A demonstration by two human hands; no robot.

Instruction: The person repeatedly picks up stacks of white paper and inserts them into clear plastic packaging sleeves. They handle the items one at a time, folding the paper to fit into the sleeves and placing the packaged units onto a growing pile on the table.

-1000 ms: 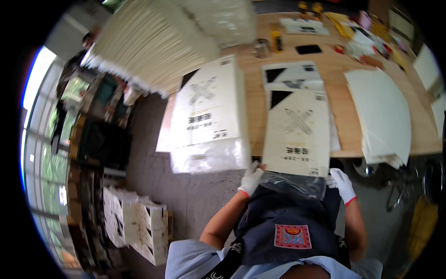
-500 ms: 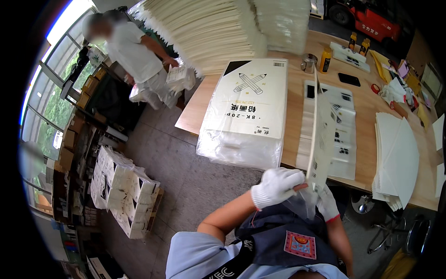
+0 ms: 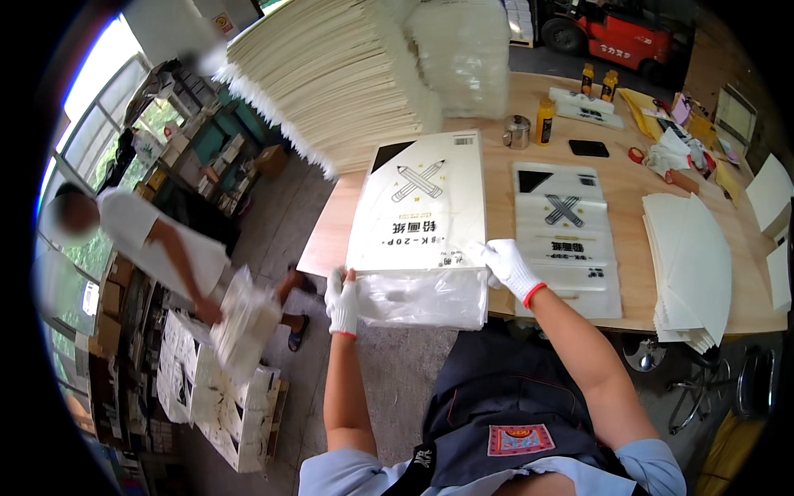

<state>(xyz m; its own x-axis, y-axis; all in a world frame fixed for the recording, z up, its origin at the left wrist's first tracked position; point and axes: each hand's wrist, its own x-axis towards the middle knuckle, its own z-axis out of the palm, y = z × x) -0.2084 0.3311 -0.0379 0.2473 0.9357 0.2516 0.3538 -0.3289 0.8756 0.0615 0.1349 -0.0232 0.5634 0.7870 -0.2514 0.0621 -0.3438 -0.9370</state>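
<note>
A pack of drawing paper (image 3: pixel 430 215) in a clear plastic sleeve, with crossed pencils printed on it, lies flat on a stack at the table's near left edge. Its loose clear plastic flap (image 3: pixel 418 299) hangs toward me. My left hand (image 3: pixel 341 304), in a white knit glove, is closed on the near left corner, thumb on top. At the near right edge, my gloved right hand (image 3: pixel 506 266) grips the pack's side, its fingertips on the top face. Flat plastic sleeves (image 3: pixel 566 248) with the same print lie just right of that hand.
A tall stack of paper (image 3: pixel 322 74) stands behind the packs. White sheets (image 3: pixel 685 264) fan out at the right, near a phone (image 3: pixel 589 148), metal cup (image 3: pixel 517 132) and orange bottle (image 3: pixel 544 121). A co-worker (image 3: pixel 165 240) carries packs beside a loaded pallet (image 3: pixel 219 388).
The pack held on edge before my body now lies flat on the stack. My hands have moved apart to its two near corners. The co-worker has come nearer, to the pallet.
</note>
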